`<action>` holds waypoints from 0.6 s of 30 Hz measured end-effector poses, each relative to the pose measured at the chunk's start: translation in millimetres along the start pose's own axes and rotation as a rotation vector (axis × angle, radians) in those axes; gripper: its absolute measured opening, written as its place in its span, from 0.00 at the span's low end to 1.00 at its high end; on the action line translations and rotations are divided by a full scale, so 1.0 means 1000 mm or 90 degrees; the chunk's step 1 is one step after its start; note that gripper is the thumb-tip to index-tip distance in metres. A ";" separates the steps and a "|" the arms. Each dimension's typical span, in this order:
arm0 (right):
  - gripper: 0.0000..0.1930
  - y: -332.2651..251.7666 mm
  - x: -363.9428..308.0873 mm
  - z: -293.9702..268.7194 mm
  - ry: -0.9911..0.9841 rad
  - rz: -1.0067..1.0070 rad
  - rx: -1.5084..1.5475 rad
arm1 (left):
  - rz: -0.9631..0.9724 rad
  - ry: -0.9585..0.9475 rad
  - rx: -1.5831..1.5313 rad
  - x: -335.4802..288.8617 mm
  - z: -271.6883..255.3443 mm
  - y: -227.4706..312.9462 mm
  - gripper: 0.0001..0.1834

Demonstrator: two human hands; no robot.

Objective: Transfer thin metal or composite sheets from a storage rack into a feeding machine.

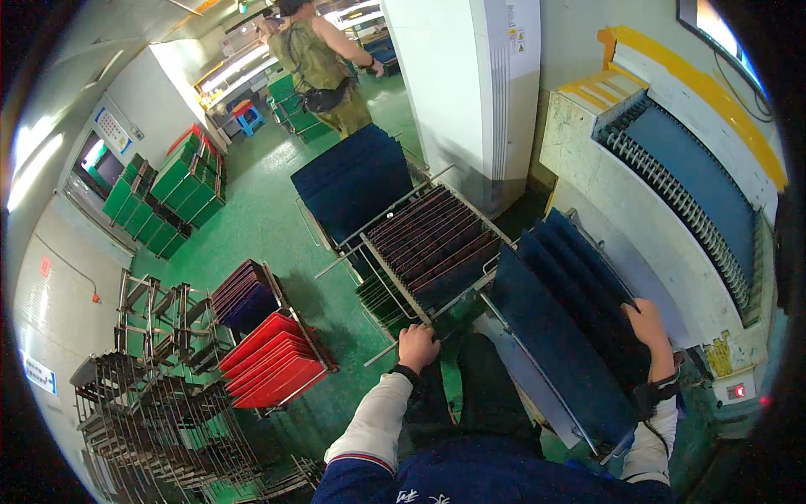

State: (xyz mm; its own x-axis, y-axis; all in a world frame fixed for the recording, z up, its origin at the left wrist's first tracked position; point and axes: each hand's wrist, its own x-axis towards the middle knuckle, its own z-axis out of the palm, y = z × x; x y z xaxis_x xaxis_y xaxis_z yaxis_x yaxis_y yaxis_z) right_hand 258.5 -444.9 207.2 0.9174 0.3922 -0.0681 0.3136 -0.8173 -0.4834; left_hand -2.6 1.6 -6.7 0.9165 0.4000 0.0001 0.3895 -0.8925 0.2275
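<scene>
My left hand [417, 346] is closed at the near corner of a metal rack [466, 294], its fingers curled over the frame bar. Thin dark panels [432, 231] stand upright in rows inside that rack. To the right, a second rack carries large dark blue panels [558, 315] that lean side by side with narrow gaps. My right hand [646, 323] grips the far right edge of one of these panels; its fingertips are partly hidden behind the edge. Both of my wrists wear black bands.
A conveyor machine [680, 193] with rows of rollers stands at the right, beside a tall white cabinet [457, 92]. More dark blue panels [353, 185] are racked ahead. Red panels [273, 361] and bare metal racks [159, 403] stand left. Another person [319, 63] is farther off, near green stacks [180, 185].
</scene>
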 end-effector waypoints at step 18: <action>0.18 0.003 -0.001 0.001 0.009 0.001 0.017 | 0.009 -0.009 0.000 -0.001 -0.003 0.001 0.15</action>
State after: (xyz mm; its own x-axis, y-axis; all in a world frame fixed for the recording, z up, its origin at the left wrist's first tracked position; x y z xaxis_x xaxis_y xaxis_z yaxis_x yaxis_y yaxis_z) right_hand 258.8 -447.5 205.2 0.9215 0.3842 -0.0564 0.3053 -0.8065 -0.5062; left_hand -3.0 0.8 -3.0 0.9230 0.3847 -0.0104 0.3769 -0.8980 0.2272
